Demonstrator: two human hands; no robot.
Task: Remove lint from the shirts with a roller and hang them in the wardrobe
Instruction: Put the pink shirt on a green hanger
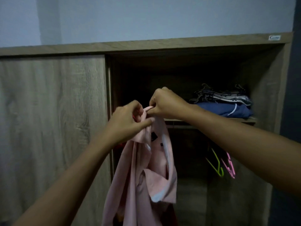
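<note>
Holding the pink shirt (pixel 146 168) up at the open wardrobe (pixel 146 46), the left hand (pixel 128 119) and right hand (pixel 166 103) are gripping its collar, fingers (pixel 154 101) clamped on fabric, the rest hanging down

One wardrobe (pixel 48 111). In it: one shirt (pixel 156 160), two bare hangers, a green hanger (pixel 216 163) and a pink hanger (pixel 229 167), and on its one shelf (pixel 250 120) two folded bundles, a patterned bundle (pixel 228 97) and a blue bundle (pixel 228 110). Two hands before it: left hand (pixel 128 121), right hand (pixel 166 103).
</note>
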